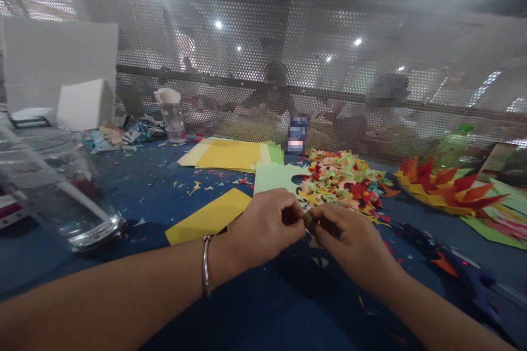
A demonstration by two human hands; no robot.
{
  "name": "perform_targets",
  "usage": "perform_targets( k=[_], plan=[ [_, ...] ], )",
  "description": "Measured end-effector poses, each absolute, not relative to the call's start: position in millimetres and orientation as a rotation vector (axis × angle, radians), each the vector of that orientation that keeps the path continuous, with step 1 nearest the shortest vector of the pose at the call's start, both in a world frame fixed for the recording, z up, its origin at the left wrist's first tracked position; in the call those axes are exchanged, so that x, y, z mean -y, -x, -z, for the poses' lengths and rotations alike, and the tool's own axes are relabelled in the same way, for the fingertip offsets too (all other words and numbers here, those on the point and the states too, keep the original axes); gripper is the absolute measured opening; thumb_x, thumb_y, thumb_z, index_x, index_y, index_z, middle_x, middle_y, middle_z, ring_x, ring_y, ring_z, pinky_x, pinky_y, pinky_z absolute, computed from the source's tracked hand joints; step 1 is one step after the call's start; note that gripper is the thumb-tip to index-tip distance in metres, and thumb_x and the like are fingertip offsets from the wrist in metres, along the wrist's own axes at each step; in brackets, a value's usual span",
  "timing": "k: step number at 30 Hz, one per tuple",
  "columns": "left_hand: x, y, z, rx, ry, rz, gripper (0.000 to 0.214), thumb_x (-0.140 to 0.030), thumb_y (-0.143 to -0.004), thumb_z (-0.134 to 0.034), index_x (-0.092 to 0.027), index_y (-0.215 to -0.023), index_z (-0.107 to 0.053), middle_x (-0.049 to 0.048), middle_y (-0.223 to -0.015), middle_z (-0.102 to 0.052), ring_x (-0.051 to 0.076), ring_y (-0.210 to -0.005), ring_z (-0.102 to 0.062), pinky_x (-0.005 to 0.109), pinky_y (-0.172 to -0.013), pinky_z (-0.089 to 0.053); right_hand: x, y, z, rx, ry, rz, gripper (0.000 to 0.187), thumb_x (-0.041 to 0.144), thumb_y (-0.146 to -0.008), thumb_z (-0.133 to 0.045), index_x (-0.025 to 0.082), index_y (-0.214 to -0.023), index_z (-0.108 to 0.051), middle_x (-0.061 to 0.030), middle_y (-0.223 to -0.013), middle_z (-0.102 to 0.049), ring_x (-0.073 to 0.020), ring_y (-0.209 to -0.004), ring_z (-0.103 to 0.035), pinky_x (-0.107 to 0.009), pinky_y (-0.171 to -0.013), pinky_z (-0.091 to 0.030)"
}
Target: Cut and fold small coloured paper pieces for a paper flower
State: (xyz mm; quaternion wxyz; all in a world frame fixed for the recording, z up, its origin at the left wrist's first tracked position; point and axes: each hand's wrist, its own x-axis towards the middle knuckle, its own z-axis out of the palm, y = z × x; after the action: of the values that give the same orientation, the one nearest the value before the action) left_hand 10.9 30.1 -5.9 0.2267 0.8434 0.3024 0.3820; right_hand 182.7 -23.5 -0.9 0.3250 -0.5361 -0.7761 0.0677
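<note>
My left hand (269, 225), with a silver bangle at the wrist, and my right hand (349, 236) meet at the centre of the view. Both are closed in a pinch, fingertips nearly touching. Between them is something small, mostly hidden; I cannot make out what. Just beyond the fingers lies a heap of small cut paper pieces (346, 175) in red, orange, yellow and pale green. A pale green paper sheet (272, 175) with scalloped cut-outs on its edge lies behind my left hand. A yellow paper strip (209, 216) is to the left of that hand.
At the right are a dark blue glue gun (469, 274), a ring of pointed paper petals (448, 189) and a green bottle (455, 145). A clear jug (53, 192) stands at the left. Stacked yellow paper (230, 153), a cup (171, 115) and a phone (297, 134) are behind.
</note>
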Motion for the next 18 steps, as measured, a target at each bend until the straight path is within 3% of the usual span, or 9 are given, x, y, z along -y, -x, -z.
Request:
perform_targets(
  k=[18],
  plan=[
    [-29.6, -9.7, 5.9, -0.835, -2.201, -0.951, 0.009, -0.024, -0.07, -0.058, -0.019, -0.074, -0.064, -0.0011, -0.069, -0.063, 0.012, -0.064, -0.056, 0.024, -0.059, -0.042, 24.1, -184.5, 4.1, 2.08, 1.404, -0.146, 0.013, 0.012, -0.083, -0.048, 0.02, -0.075, -0.054, 0.0015, -0.068, -0.056, -0.0141, -0.063, -0.052, -0.025, -0.058, -0.036]
  ],
)
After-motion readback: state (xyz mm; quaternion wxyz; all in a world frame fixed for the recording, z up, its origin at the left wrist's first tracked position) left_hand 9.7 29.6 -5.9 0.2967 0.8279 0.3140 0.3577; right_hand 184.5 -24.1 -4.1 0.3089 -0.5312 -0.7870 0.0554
